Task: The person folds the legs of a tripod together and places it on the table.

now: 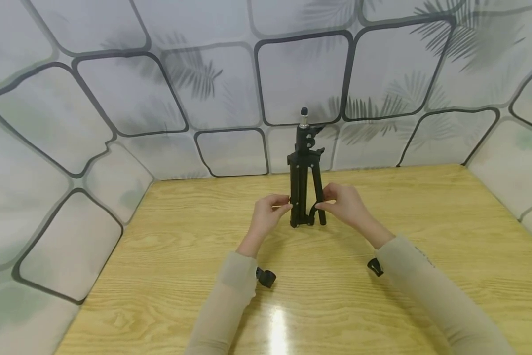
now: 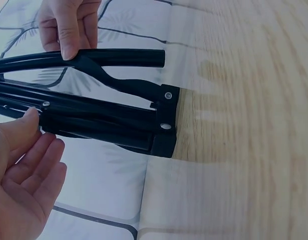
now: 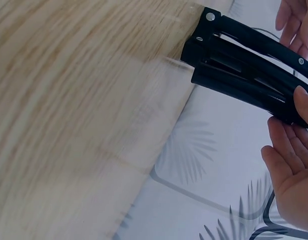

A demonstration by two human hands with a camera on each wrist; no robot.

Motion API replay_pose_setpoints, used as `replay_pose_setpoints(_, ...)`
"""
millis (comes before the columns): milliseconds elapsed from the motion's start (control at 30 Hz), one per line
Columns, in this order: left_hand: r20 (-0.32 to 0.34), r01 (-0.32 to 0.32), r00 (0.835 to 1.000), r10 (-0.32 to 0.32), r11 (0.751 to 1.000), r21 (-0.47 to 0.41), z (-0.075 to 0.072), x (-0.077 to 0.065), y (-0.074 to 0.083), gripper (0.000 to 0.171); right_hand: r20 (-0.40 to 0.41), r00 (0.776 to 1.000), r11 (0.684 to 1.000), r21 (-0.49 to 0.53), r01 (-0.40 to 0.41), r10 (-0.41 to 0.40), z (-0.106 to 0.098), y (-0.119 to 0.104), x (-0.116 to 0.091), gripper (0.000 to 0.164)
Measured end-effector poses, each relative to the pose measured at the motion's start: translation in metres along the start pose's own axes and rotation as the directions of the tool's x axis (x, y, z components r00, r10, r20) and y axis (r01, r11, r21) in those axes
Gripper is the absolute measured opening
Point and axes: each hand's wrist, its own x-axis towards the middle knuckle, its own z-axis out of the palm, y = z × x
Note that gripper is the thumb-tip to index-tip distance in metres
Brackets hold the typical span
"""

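From where I stand, the black tripod stand (image 1: 302, 166) is upright on the wood-grain table (image 1: 181, 236), ahead of the person and near the patterned backdrop (image 1: 301, 79), its long axis vertical and its legs mostly gathered about the column. One leg matters most, I'd judge: the splayed leg (image 1: 317, 182) on the person's right, angled a little out from the column, its lower end apart from the foot bracket (image 2: 166, 120) but tied to it by a curved brace (image 2: 118, 82). The right hand (image 1: 345, 204) is the nearer to it and pinches it low down, thumb on the near face and fingertips behind, so the leg runs down between those fingers, with the column to their left. Across from it, the left hand (image 1: 266, 214) holds the left leg (image 1: 294, 185) at about the same height, thumb and fingertips narrow on the tube, the rest of the fingers loose; the column lies to its right, between the two hands. Nearer the person, a small black fitting (image 1: 268, 279) lies beside the left sleeve (image 1: 235, 286), and a black clip-like piece (image 1: 374, 266) sits by the right sleeve (image 1: 426, 286).
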Motion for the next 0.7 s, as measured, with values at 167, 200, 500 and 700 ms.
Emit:
replay_pose_setpoints(167,-0.023,0.004,1.0,-0.003,1.0,0.005,0.0039,0.0007,0.0004,0.026,-0.018,1.0,1.0,-0.008,-0.012,0.012,0.0022,0.0002,-0.0009,0.024)
replay_pose_setpoints(200,-0.028,-0.003,1.0,0.003,1.0,0.003,0.0047,0.0009,0.0005,0.026,-0.021,1.0,1.0,-0.01,-0.014,0.014,0.0026,0.0003,-0.0008,0.023)
replay_pose_setpoints(500,-0.055,-0.003,0.998,0.003,1.0,-0.01,0.0075,0.0028,0.001,0.025,-0.031,0.999,1.0,-0.018,-0.011,0.01,0.004,-0.0019,0.0013,0.025)
replay_pose_setpoints(700,-0.095,0.004,0.995,-0.004,1.0,0.002,0.0103,0.0031,0.0004,0.025,-0.036,0.999,1.0,-0.007,-0.016,0.015,0.0063,-0.0029,0.0013,0.024)
